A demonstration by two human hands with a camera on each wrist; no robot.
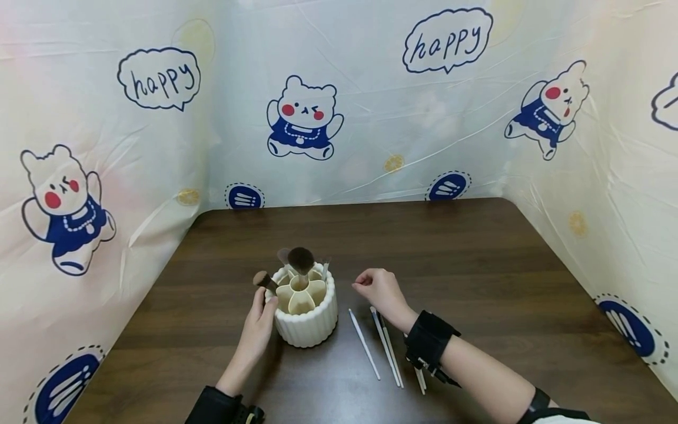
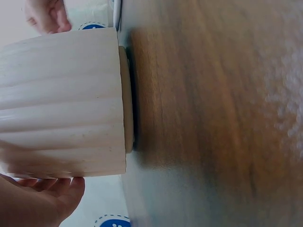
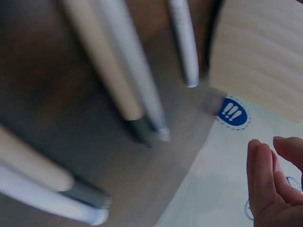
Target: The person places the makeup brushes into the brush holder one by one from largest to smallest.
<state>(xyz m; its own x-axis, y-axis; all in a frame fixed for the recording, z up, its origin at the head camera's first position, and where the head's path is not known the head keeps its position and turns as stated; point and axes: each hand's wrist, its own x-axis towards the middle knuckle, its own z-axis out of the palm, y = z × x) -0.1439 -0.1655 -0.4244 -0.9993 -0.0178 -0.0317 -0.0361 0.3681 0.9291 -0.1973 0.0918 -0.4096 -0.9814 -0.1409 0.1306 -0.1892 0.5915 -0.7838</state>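
Brush holder [image 1: 307,327] between left grip [image 1: 257,327], clasping its side, and right grip [image 1: 385,293], loosely curled, empty.

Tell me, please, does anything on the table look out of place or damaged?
Nothing looks clearly damaged. One makeup brush leans out over the rim of the fluted holder while another stands nearly upright, and slim pale sticks lie loose on the table.

Left bubble [image 1: 159,79]: "happy", printed on the pale sheet [image 1: 365,35]
Upper bubble [image 1: 448,41]: "happy", same sheet
Blue oval [image 3: 232,113]: white marks like "!!!", same sheet
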